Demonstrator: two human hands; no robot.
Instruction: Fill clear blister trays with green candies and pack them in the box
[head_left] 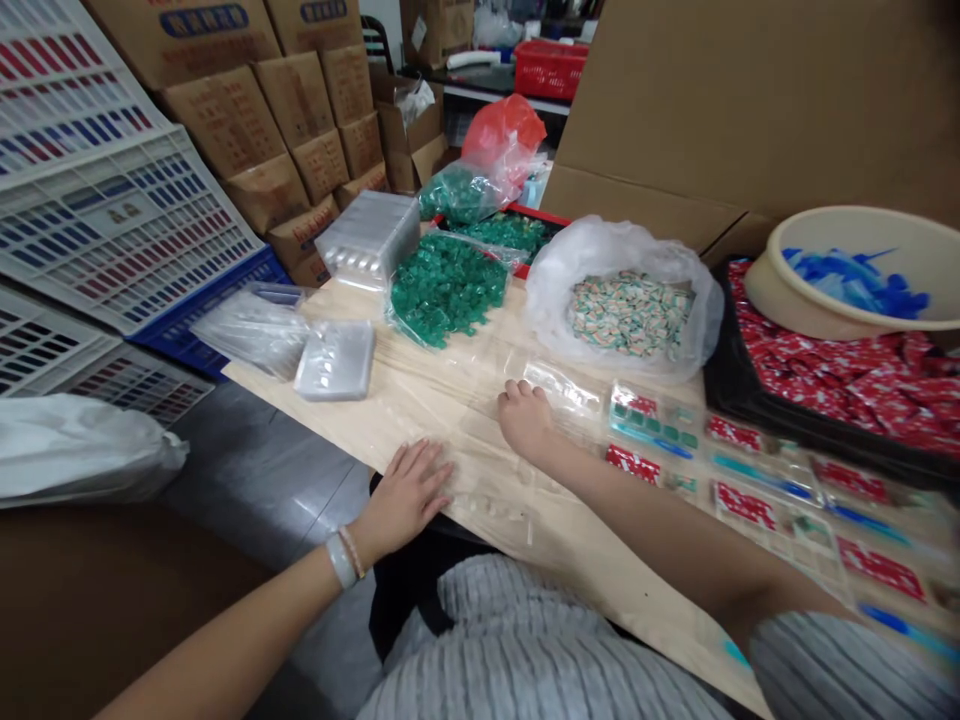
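Note:
My left hand (405,495) lies flat with fingers spread on the front edge of the wooden table (420,400). Farther in, my right hand (526,420) has its fingers curled down beside a clear plastic tray (566,388); whatever is under the fingertips is hidden. Faint clear plastic (495,505) lies between my hands and the front edge. To the right stand rows of clear trays; one filled tray (652,420) holds a red packet, green pieces and a blue strip-like item. Ahead is a heap of green pieces (450,285) on clear film.
An open plastic bag (551,280) holds small printed packets. Stacked clear trays (335,362) sit at the table's left. A beige basin (765,265) with blue items rests over red packets (840,380) in a black bin. Plastic crates (124,215) and cartons (225,120) stand at left.

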